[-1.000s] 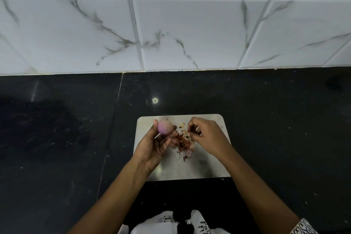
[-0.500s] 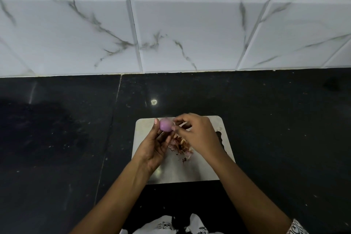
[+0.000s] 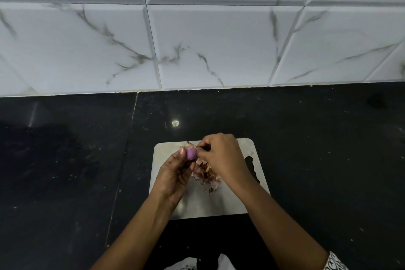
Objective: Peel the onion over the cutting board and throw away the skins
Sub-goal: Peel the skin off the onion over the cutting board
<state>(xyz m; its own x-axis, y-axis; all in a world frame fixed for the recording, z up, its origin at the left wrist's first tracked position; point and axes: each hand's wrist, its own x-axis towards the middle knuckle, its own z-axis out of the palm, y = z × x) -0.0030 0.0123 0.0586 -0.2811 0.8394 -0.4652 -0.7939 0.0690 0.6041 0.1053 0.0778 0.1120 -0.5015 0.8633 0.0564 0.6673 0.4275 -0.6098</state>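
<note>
The left hand (image 3: 173,176) is holding the small purple onion (image 3: 191,153) up over the cutting board (image 3: 219,201), its fingers (image 3: 178,155) curling round it. The right hand (image 3: 221,158) is pinching a thin bit of skin (image 3: 194,144) at the onion's side. Peeling is nearly done, I think. Next, that bit needs pulling off, then the skins (image 3: 206,174) need binning.

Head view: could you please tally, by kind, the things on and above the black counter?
onion: 1
cutting board: 1
pile of skins: 1
hands: 2 (left hand holds the onion, right hand pinches at it)
Total: 5
</note>
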